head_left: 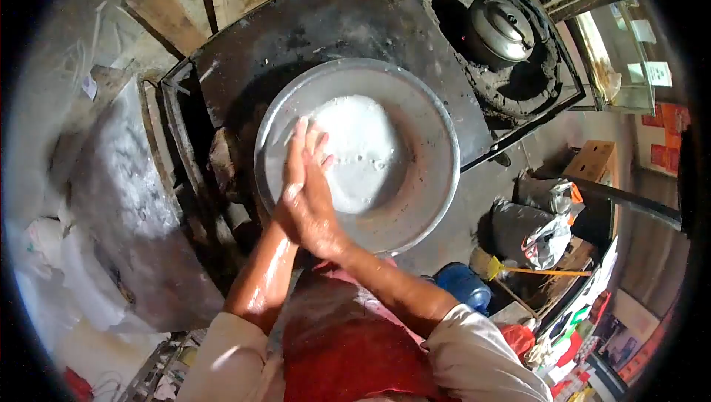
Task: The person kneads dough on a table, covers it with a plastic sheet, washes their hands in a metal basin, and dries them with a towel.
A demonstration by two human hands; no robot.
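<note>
A wide metal basin [437,143] stands on a dark, worn stove top, with white, foamy liquid [363,154] in its bottom. Over the basin's left side, my left hand [291,187] and my right hand [317,213] are pressed together palm to palm, both wet. Their fingers are stretched out and point away from me, above the rim and beside the foam. Neither hand shows an object in it. Wet forearms come out of rolled light sleeves, and a red apron shows below.
A metal kettle [501,30] sits on the stove's clay burner at the upper right. Filled plastic bags [529,232], a blue water bottle [463,287] and a yellow broom [544,272] are on the right. Wooden boards [164,13] lean at the upper left.
</note>
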